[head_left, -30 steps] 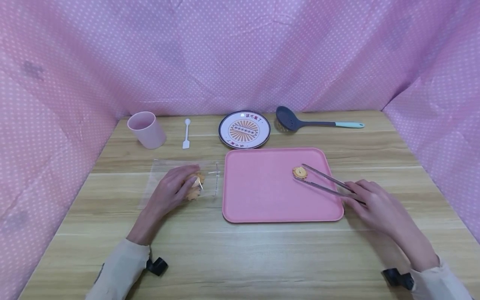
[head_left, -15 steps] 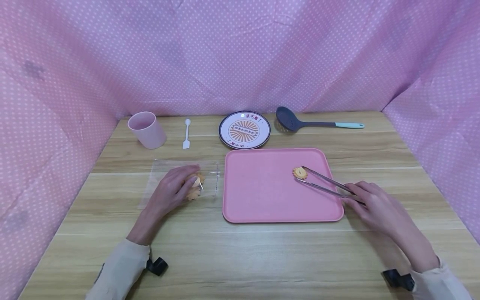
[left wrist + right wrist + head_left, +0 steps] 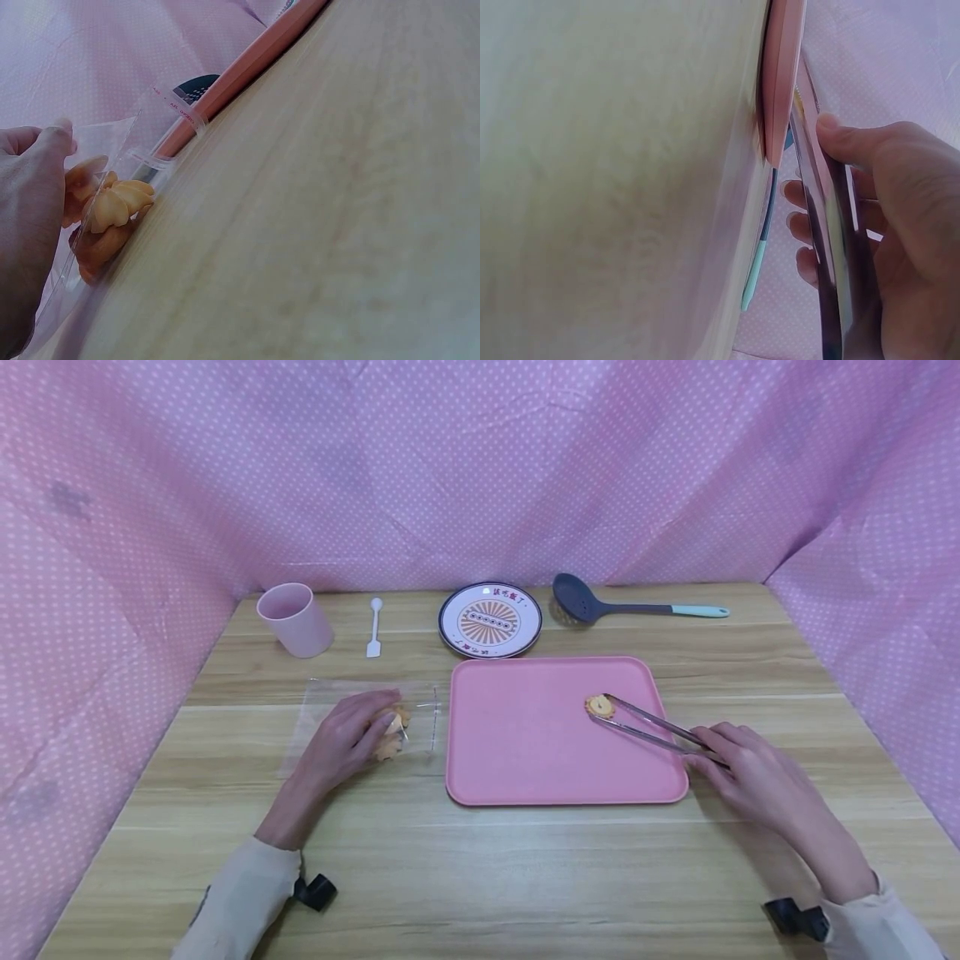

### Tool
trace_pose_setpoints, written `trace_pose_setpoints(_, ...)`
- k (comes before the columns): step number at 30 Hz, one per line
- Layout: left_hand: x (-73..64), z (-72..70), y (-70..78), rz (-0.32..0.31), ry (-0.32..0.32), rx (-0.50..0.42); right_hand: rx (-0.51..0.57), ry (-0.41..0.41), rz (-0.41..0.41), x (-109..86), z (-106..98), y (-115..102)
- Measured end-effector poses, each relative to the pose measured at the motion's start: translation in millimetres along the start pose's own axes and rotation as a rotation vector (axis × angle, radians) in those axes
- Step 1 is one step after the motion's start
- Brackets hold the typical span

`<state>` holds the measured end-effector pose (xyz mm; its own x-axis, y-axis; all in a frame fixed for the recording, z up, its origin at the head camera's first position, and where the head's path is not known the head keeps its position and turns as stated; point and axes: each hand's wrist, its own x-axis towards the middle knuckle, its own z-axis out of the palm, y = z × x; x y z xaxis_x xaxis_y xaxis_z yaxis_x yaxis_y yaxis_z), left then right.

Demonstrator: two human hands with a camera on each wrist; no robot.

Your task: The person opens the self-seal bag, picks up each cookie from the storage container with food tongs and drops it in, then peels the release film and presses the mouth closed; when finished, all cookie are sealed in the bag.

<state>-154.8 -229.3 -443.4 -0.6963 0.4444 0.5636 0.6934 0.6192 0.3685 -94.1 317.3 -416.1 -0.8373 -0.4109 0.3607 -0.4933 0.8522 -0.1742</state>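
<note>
On the left side of the table lies a clear plastic bag (image 3: 422,739) with several cookies (image 3: 116,206) in it. My left hand (image 3: 341,735) is over the bag, and its thumb and finger pinch the film beside the cookies. In my right hand (image 3: 750,777) is a pair of metal tongs (image 3: 648,735). Their tips stand on either side of a round cookie (image 3: 599,706) with a scalloped edge, lying on the pink tray (image 3: 525,735). Whether both tips touch the cookie I cannot tell. The right wrist view shows fingers and thumb around the tongs (image 3: 825,202).
A pink cup (image 3: 300,627) and a small white spoon (image 3: 374,628) stand and lie at the back left. Behind the tray is a patterned plate (image 3: 487,647). A dark slotted ladle (image 3: 576,597) with a mint handle end lies right of it. Pink dotted cloth surrounds the table.
Since one second ago, the tongs' tips have come a little closer together around the cookie. The left hand and the bag stay where they were.
</note>
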Motion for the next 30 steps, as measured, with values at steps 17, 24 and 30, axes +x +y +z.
trace_pose_setpoints(17,-0.1,0.7,-0.7,0.014,0.014,0.000,-0.005,0.021,-0.032,1.3,0.8,-0.6)
trace_pose_setpoints(24,-0.2,0.7,-0.5,0.006,0.011,-0.001,-0.006,0.041,-0.041,1.5,2.0,-0.8)
trace_pose_setpoints(30,-0.5,0.9,-0.9,0.009,0.016,-0.002,0.004,0.047,-0.054,5.4,2.8,-4.2)
